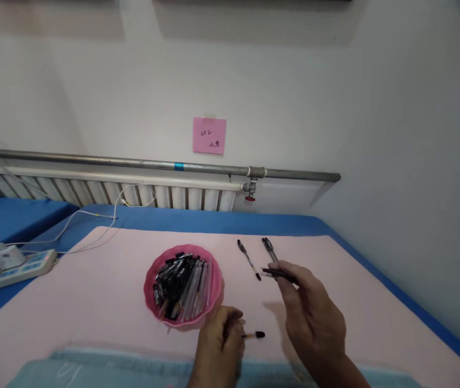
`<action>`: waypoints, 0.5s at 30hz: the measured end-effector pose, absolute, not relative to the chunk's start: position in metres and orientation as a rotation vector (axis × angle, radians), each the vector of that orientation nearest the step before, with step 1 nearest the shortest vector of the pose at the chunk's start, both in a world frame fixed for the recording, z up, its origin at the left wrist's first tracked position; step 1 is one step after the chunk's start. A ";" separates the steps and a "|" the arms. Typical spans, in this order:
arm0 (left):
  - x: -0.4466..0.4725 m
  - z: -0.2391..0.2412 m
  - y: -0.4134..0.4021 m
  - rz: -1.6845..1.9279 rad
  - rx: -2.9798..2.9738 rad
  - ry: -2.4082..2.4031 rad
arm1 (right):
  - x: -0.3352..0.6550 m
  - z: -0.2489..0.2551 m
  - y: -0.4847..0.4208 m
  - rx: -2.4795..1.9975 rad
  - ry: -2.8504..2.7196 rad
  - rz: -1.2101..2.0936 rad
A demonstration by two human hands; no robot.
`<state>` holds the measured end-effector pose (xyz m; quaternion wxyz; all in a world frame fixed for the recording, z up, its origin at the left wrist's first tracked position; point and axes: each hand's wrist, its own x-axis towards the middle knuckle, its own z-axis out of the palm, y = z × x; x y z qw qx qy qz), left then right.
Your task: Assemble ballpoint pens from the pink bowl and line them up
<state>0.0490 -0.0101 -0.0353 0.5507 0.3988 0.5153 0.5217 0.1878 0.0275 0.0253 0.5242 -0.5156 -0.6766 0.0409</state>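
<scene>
I note right hand (pixel 313 315), fingers clamped on dark pen (pixel 282 275), left hand (pixel 218 339) fingers closed around black-capped pen (pixel 259 334), pink basket (pixel 148 293) of pen parts (pixel 185 285) just beside, loose pens (pixel 249 260) beyond on counter (pixel 104 296).

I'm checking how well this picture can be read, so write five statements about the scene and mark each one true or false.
1. The pink bowl stands to the left of the right hand. True.
2. The right hand holds nothing. False: it grips a slim dark pen part.
3. A black-ended pen shows at the fingers of the left hand. True.
4. The pink bowl is empty. False: it holds many black and clear pieces.
5. A pink note hangs above the grey pipe. True.
</scene>
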 end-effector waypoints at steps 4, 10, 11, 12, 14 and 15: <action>0.048 -0.031 -0.012 1.203 0.989 1.232 | 0.185 0.009 0.035 -1.350 -1.676 0.456; 0.044 -0.028 -0.010 1.229 0.921 1.151 | 0.181 -0.005 0.026 -1.260 -1.356 0.998; 0.044 -0.027 -0.011 1.214 0.908 1.127 | 0.178 -0.007 0.021 -1.217 -1.308 1.138; 0.043 -0.026 -0.011 1.201 0.892 1.104 | 0.174 -0.009 0.016 -1.182 -1.281 1.255; 0.042 -0.025 -0.011 1.194 0.872 1.063 | 0.166 -0.013 0.008 -1.111 -1.279 1.442; 0.041 -0.025 -0.011 1.193 0.870 1.041 | 0.162 -0.015 0.006 -1.089 -1.299 1.479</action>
